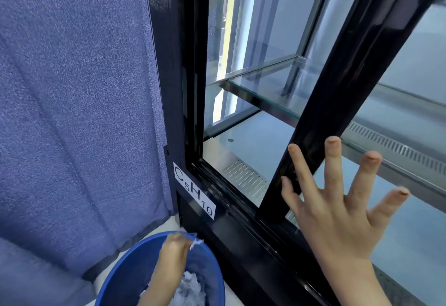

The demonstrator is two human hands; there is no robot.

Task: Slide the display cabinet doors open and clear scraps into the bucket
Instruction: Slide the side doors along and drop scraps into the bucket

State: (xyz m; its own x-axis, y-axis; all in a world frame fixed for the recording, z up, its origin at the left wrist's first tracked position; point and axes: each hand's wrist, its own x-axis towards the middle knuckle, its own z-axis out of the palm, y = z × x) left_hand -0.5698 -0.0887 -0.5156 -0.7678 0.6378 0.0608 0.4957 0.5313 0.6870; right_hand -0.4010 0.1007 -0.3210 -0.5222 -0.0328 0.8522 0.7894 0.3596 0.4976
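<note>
Our right hand [337,211] lies flat, fingers spread, against the black stile of the sliding door [342,76], which stands partly open. Our left hand [175,247] pinches a white scrap [196,241] over the blue bucket [125,269] beside the display cabinet [169,88]. We judge that clearing is under way. Next, release the scrap into the bucket, then check the shelves for remaining scraps.

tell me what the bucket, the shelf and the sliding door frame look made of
The bucket is likely plastic: smooth blue wall with a dull sheen. The shelf is clear glass, see-through with a greenish edge. The door frame is glossy black, probably coated metal given the sharp reflections, though plastic is possible.
</note>
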